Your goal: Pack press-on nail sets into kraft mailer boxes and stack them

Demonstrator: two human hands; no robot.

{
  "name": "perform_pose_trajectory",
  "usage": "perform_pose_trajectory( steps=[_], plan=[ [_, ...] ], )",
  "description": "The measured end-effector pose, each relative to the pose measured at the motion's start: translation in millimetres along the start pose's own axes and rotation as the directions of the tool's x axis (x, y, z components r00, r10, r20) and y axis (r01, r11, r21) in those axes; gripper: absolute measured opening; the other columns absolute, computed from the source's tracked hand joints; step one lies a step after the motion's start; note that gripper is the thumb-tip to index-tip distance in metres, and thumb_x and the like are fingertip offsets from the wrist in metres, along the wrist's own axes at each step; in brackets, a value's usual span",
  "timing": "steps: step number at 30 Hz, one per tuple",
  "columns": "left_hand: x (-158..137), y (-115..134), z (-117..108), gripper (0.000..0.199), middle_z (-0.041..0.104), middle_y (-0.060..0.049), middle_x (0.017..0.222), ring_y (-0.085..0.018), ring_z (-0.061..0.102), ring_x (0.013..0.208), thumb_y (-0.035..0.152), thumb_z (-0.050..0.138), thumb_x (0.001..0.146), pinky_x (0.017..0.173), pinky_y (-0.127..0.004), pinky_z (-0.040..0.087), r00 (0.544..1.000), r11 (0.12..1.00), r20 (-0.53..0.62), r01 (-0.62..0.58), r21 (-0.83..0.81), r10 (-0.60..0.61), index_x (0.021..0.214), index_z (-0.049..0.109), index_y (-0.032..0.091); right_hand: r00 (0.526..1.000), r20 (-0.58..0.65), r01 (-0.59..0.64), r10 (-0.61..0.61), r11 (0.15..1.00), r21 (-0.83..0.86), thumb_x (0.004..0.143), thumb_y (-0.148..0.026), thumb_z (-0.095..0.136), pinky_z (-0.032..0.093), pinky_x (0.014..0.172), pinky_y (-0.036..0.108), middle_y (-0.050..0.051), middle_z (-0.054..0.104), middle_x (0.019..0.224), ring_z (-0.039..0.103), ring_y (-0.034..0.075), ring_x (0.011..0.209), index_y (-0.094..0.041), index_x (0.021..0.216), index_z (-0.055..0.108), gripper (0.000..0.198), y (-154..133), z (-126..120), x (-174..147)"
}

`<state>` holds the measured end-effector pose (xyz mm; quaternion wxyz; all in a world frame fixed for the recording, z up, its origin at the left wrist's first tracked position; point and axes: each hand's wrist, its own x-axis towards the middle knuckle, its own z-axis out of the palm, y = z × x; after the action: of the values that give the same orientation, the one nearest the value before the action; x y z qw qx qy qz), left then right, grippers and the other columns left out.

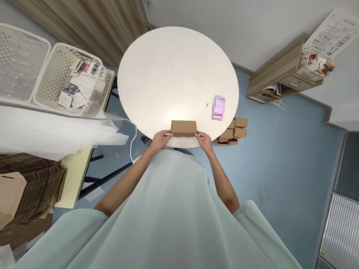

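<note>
A small brown cardboard box (183, 127), closed on top, sits at the near edge of the round white table (176, 71). My left hand (161, 139) grips its left end, fingers at the corner and thumb near the front. At the opposite end, my right hand (204, 141) holds the right corner the same way. To the right on the tabletop lies a phone-sized item with a blurred pinkish screen (218, 107).
Several brown boxes (240, 132) are piled on the floor right of the table. On the left, a side table (73, 173) bears white baskets (41, 92), white sheeting (48, 130) and stacked flat cardboard (43, 188). A wooden cabinet (277, 71) stands back right.
</note>
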<state>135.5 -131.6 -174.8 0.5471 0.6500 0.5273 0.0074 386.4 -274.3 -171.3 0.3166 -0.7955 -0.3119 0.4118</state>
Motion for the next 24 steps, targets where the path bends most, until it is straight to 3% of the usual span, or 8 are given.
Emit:
perform_pose_trajectory(
  steps=[6,11,17,20,24],
  plan=[
    [-6.9,-15.4,19.1,0.047,0.075,-0.012,0.147,-0.032,0.076,0.125,0.043,0.066,0.098,0.114,-0.044,0.057,0.990,0.991,0.046,0.132,0.033,-0.133,0.138,0.074,0.020,0.992,0.040,-0.124,0.124,0.992,0.012,0.104,-0.041,0.066,0.061,0.109,0.041,0.013,0.079,0.139,0.080,0.025,0.113,-0.019,0.133,0.078,0.038,28.1,11.7,-15.3],
    [-1.9,-21.9,32.3,0.055,0.069,-0.018,0.154,-0.029,0.079,0.120,0.035,0.065,0.097,0.109,-0.043,0.062,0.972,0.963,0.018,0.234,-0.131,-0.234,0.148,0.066,0.013,0.976,0.024,-0.215,0.215,0.976,0.024,0.103,-0.039,0.067,0.061,0.109,0.042,0.013,0.082,0.129,0.081,0.024,0.108,-0.016,0.137,0.075,0.042,40.9,20.5,-8.7],
    [-6.2,-9.3,42.8,0.043,0.074,-0.017,0.146,-0.028,0.081,0.112,0.031,0.068,0.098,0.112,-0.045,0.063,0.974,0.919,0.011,0.217,-0.330,-0.226,0.136,0.072,0.011,0.959,0.035,-0.274,0.282,0.888,0.368,0.102,-0.044,0.070,0.068,0.101,0.040,0.011,0.080,0.136,0.084,0.024,0.106,-0.016,0.125,0.081,0.038,41.1,25.3,-10.5],
    [-19.0,-0.2,44.6,0.041,0.077,-0.017,0.138,-0.030,0.080,0.113,0.039,0.077,0.096,0.113,-0.047,0.063,0.977,0.904,-0.019,0.191,-0.381,-0.214,0.128,0.075,0.012,0.953,0.024,-0.267,0.303,0.793,0.547,0.093,-0.050,0.084,0.071,0.094,0.039,0.011,0.083,0.128,0.085,0.026,0.103,-0.016,0.116,0.083,0.041,36.1,16.2,-22.7],
    [-43.1,8.9,47.0,0.049,0.082,-0.015,0.126,-0.031,0.078,0.119,0.047,0.088,0.088,0.116,-0.051,0.061,0.984,0.849,-0.023,0.141,-0.509,-0.178,0.123,0.075,0.015,0.952,0.011,-0.235,0.305,0.708,0.666,0.080,-0.046,0.097,0.071,0.093,0.037,0.009,0.086,0.112,0.085,0.026,0.101,-0.017,0.104,0.084,0.040,31.7,-0.7,-43.5]
  ],
)
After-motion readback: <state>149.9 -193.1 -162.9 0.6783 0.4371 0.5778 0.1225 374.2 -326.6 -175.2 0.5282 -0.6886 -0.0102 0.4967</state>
